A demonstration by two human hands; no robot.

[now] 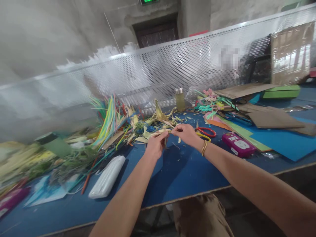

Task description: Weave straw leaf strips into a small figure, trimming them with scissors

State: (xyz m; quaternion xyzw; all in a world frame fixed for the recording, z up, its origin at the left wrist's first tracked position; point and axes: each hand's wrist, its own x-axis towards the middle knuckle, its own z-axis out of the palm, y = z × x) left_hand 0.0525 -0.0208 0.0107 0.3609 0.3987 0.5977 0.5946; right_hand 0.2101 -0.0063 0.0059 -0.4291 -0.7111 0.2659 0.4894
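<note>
Both my hands meet over the blue table (177,174), pinching one pale straw-like strip (165,131) between them. My left hand (155,144) grips its left part with curled fingers. My right hand (185,133), a gold bracelet on its wrist, pinches the right end. Just beyond the hands lies a heap of dried leaf pieces and coloured paper strips (138,126). Red-handled scissors (206,131) lie right behind my right hand.
A white oblong case (108,176) lies at the left front, a pink box (238,144) to the right. A small yellow bottle (180,99) stands by the perforated metal screen (158,72). Cardboard sheets (269,117), blue paper and more strips cover the right side.
</note>
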